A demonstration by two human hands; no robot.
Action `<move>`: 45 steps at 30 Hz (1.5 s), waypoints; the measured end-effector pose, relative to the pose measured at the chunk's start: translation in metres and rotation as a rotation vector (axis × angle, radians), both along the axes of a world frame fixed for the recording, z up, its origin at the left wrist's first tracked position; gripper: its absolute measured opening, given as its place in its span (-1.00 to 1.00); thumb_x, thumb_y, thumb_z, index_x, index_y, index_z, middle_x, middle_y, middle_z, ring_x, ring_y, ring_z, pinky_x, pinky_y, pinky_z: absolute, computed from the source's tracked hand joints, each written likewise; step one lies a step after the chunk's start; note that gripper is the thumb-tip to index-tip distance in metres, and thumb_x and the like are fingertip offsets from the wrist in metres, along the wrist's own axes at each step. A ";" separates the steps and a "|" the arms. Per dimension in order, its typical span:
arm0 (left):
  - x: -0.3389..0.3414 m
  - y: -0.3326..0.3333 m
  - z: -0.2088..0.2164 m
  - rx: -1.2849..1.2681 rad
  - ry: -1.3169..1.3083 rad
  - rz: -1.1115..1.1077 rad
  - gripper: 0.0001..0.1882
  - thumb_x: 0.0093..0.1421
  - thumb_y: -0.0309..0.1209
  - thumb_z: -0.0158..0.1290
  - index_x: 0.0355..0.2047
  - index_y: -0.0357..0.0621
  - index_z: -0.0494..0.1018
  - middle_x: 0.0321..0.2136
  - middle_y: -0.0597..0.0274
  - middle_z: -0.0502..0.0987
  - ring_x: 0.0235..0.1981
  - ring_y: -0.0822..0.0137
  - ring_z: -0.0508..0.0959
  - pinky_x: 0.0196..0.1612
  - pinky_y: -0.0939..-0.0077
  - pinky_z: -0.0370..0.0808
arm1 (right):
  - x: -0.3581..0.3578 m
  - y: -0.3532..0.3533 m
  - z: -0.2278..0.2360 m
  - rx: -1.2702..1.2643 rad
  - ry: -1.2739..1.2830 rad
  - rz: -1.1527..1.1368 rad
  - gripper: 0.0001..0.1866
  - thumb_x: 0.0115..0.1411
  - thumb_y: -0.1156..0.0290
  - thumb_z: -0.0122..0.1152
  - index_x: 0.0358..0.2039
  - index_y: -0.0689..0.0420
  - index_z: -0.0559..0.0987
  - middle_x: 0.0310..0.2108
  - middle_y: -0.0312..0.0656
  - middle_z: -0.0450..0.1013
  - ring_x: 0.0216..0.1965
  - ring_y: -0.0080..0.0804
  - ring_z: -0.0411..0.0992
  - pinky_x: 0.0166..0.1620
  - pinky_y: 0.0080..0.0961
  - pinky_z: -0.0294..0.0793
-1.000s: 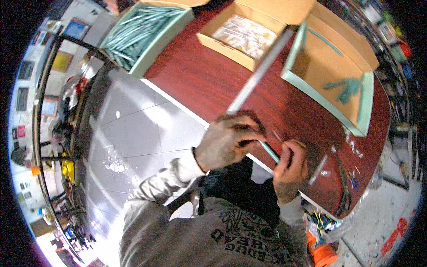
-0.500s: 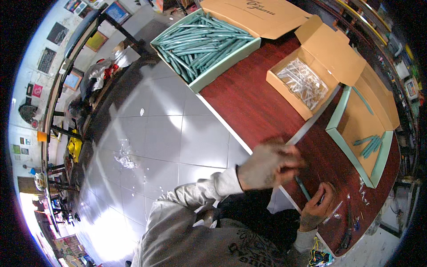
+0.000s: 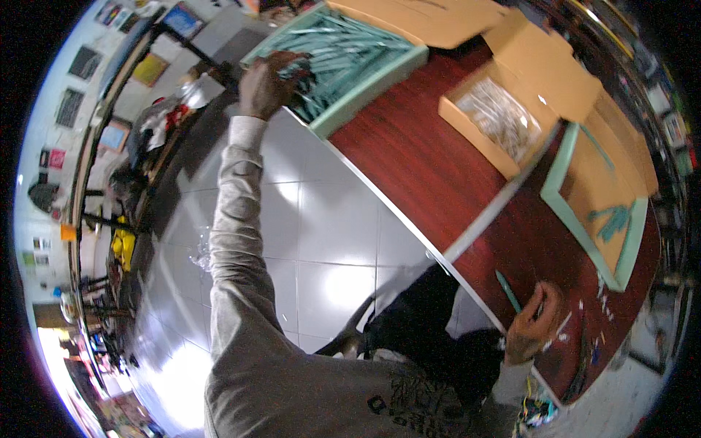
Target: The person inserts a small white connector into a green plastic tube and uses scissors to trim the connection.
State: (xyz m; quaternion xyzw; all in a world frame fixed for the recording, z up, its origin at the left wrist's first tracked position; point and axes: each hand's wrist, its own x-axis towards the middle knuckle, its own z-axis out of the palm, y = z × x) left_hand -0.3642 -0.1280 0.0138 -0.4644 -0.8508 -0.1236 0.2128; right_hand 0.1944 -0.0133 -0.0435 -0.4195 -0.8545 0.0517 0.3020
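Observation:
My left hand [image 3: 266,86] is stretched far forward over the left side of a pale green box [image 3: 365,90] filled with slim teal pen-like sticks [image 3: 354,45]. Its fingers are dark and smeared among the sticks, so whether they grip any is unclear. Close to me at the right, my right hand [image 3: 535,325] rests at the near edge of the dark red table [image 3: 409,153]. Its fingers are curled in, and a single teal pen-like stick [image 3: 508,290] sticks out from beneath them, pointing away to the left.
A brown carton [image 3: 475,142] of clear thin plastic pieces [image 3: 500,117] stands mid-table. Right of it, an open green-rimmed box [image 3: 569,212] holds several teal sticks [image 3: 613,220]. Small white bits and a dark tool [image 3: 582,365] lie beyond my right hand. Grey floor tiles [image 3: 336,219] lie left.
My left hand has swung from beside the right hand out to the far-left box of sticks. The right hand stays with its stick. The whole view has shifted slightly.

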 end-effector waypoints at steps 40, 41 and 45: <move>0.350 0.045 -0.055 0.072 -0.483 -1.067 -0.74 -0.04 -0.45 0.25 -0.31 0.20 0.71 -0.28 0.54 0.56 -0.39 0.35 0.40 -0.31 0.43 0.40 | 0.048 0.008 0.031 -0.502 0.059 0.447 -0.82 0.26 0.35 0.18 -0.41 0.17 0.53 0.28 0.06 0.30 0.46 0.12 -0.04 0.43 0.04 -0.17; 0.350 0.046 -0.056 0.072 -0.476 -1.063 -0.73 -0.04 -0.45 0.25 -0.30 0.20 0.71 -0.28 0.54 0.56 -0.39 0.35 0.41 -0.31 0.43 0.41 | 0.048 0.008 0.029 -0.492 0.068 0.439 -0.82 0.26 0.34 0.18 -0.41 0.17 0.53 0.28 0.06 0.30 0.46 0.11 -0.04 0.43 0.04 -0.17; 0.350 0.046 -0.059 0.105 -0.472 -1.069 -0.72 -0.05 -0.44 0.25 -0.29 0.20 0.71 -0.27 0.54 0.56 -0.37 0.35 0.43 -0.32 0.43 0.42 | 0.048 0.007 0.025 -0.483 0.066 0.434 -0.81 0.27 0.33 0.18 -0.41 0.17 0.54 0.27 0.08 0.30 0.45 0.10 -0.02 0.43 0.04 -0.17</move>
